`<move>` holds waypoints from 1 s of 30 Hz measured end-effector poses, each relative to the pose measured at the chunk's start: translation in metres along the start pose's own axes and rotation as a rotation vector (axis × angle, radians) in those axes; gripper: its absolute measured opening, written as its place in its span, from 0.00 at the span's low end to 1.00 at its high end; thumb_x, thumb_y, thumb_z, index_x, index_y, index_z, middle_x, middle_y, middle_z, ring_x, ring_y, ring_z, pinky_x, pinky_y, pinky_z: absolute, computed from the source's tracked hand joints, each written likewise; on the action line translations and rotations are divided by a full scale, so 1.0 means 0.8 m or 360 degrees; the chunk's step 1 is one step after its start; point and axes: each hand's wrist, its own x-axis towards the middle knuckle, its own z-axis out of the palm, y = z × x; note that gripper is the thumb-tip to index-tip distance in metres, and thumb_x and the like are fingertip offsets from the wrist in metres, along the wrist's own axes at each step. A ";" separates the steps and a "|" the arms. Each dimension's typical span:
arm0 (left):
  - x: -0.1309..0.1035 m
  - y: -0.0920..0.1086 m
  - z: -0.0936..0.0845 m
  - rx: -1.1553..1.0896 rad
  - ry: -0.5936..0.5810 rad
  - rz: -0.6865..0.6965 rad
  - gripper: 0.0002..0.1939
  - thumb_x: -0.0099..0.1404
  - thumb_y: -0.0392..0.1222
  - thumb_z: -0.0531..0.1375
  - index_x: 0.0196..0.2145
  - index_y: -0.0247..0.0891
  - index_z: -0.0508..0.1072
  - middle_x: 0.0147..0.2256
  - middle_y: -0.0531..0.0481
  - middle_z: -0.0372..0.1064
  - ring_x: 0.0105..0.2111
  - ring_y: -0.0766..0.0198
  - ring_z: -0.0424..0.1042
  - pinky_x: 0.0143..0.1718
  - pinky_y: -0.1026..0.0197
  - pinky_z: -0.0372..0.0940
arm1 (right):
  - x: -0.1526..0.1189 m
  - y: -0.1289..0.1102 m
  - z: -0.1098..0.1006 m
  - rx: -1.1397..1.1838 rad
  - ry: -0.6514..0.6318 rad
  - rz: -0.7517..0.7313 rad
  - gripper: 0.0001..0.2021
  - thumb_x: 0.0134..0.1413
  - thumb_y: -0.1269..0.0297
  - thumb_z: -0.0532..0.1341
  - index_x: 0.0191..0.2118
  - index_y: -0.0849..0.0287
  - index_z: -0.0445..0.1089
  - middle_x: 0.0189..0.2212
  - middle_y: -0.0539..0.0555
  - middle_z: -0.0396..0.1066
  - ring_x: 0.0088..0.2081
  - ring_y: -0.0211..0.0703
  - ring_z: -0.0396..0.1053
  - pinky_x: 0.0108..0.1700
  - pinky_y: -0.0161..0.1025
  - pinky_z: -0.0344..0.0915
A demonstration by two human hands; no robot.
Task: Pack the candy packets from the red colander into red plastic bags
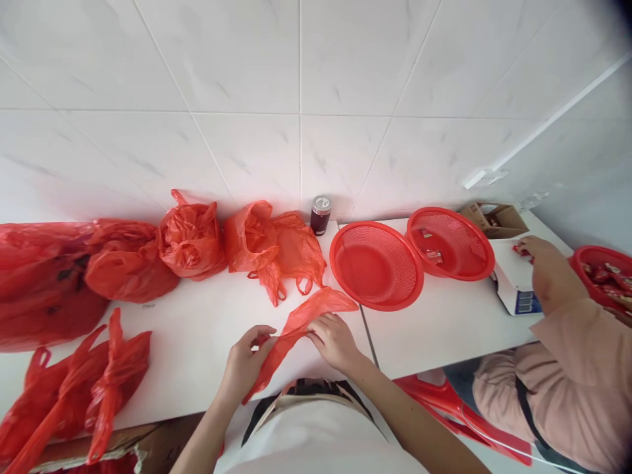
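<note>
1. Head view: the left hand point(247, 361) pinches the red plastic bag point(291, 329) between thumb and fingers.
2. The right hand point(336, 340) grasps the same bag farther to the right.
3. Bag position: extended diagonally across both hands, over the desk point(197, 342).
4. Adjacent items: mesh basket point(378, 266), right of the bag; dark jar point(320, 217), beyond it.

Red plastic bag point(296, 324), thin, flattened, held diagonally above white table point(197, 355).
</note>
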 end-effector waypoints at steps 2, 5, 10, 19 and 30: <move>0.004 -0.008 -0.012 -0.0265 0.0185 -0.0112 0.14 0.56 0.52 0.63 0.36 0.40 0.74 0.30 0.52 0.71 0.29 0.62 0.71 0.30 0.63 0.65 | -0.010 0.004 -0.006 -0.0063 -0.0067 0.0083 0.09 0.62 0.67 0.55 0.38 0.57 0.73 0.35 0.54 0.74 0.39 0.45 0.69 0.42 0.39 0.59; 0.013 -0.015 -0.029 -0.0737 0.0493 -0.0200 0.18 0.51 0.51 0.67 0.36 0.39 0.71 0.31 0.55 0.68 0.30 0.66 0.71 0.33 0.63 0.67 | -0.026 0.004 -0.015 -0.0204 -0.0333 0.0108 0.10 0.60 0.68 0.54 0.38 0.59 0.74 0.36 0.58 0.75 0.39 0.49 0.71 0.41 0.41 0.59; 0.011 0.003 -0.014 -0.1172 0.0408 -0.0284 0.22 0.48 0.49 0.69 0.37 0.39 0.68 0.29 0.58 0.67 0.29 0.68 0.71 0.36 0.62 0.69 | -0.038 -0.016 -0.020 -0.0181 -0.0605 0.0031 0.12 0.58 0.66 0.55 0.45 0.59 0.72 0.33 0.57 0.76 0.33 0.49 0.73 0.34 0.39 0.59; -0.004 0.022 0.067 -0.1284 0.0035 -0.0259 0.19 0.52 0.48 0.68 0.38 0.40 0.69 0.29 0.56 0.67 0.25 0.69 0.69 0.29 0.65 0.65 | -0.019 -0.031 -0.038 0.0182 -0.0701 -0.0374 0.06 0.51 0.72 0.57 0.28 0.57 0.71 0.29 0.50 0.74 0.34 0.41 0.70 0.34 0.34 0.59; -0.061 0.036 0.076 0.0077 0.0233 -0.0036 0.40 0.56 0.56 0.63 0.63 0.48 0.56 0.62 0.39 0.51 0.62 0.45 0.54 0.58 0.43 0.55 | -0.027 -0.018 -0.022 0.0141 -0.1057 -0.0195 0.16 0.54 0.63 0.60 0.50 0.53 0.70 0.31 0.54 0.73 0.24 0.42 0.67 0.24 0.36 0.59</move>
